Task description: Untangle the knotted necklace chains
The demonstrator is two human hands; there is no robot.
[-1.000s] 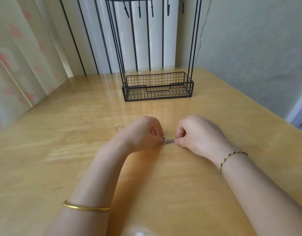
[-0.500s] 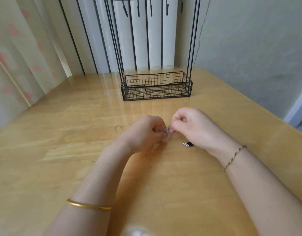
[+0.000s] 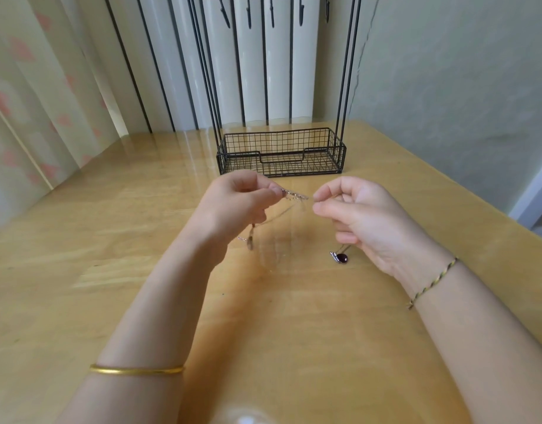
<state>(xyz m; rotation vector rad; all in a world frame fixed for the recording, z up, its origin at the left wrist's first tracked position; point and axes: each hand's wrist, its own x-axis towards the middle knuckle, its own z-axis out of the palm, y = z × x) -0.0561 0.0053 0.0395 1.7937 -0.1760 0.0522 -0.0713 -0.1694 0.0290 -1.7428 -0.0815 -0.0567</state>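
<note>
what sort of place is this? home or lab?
Probably a home room, not a lab: floral curtain, glossy wooden table, black wire stand with hooks. Left hand and right hand pinch the chains above the table.

Both forearms reached forward, the hands near each other but apart. The left hand (image 3: 236, 203) pinched the chain (image 3: 295, 195) between thumb and forefinger; the right hand (image 3: 355, 209), fingers curled, seemed to pinch its other end.

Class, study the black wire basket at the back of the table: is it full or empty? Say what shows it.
Empty: the wire basket shows only its bare grid floor through the mesh, nothing inside.
</note>
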